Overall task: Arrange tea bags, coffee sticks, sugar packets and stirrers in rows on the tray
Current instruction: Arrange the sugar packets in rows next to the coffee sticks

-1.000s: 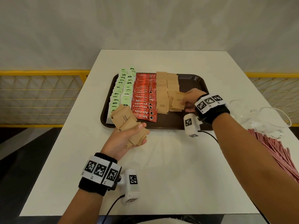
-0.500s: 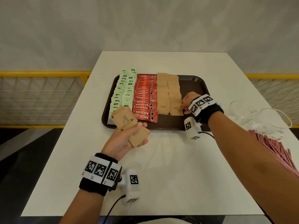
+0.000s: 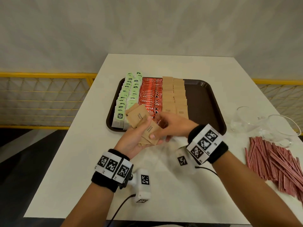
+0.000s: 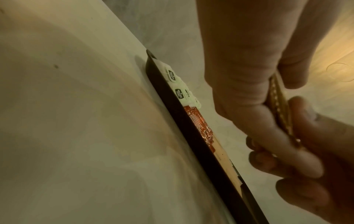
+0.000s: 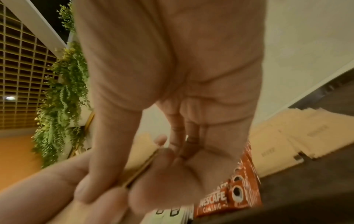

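Note:
My left hand grips a fanned stack of brown sugar packets just over the near edge of the brown tray. My right hand has reached across and pinches one packet of that stack between thumb and fingers; in the right wrist view the packet's edge shows in the pinch. On the tray lie rows of green tea bags, red coffee sticks and two columns of sugar packets. A pile of red stirrers lies on the table to the right.
Two clear glass cups stand right of the tray, behind the stirrers. The tray's right third is bare. The white table ends just behind my wrists. A yellow railing runs past the table on both sides.
My right hand left the sugar column on the tray, where a packet now lies, and came back to the stack in my left hand. It now pinches a packet there.

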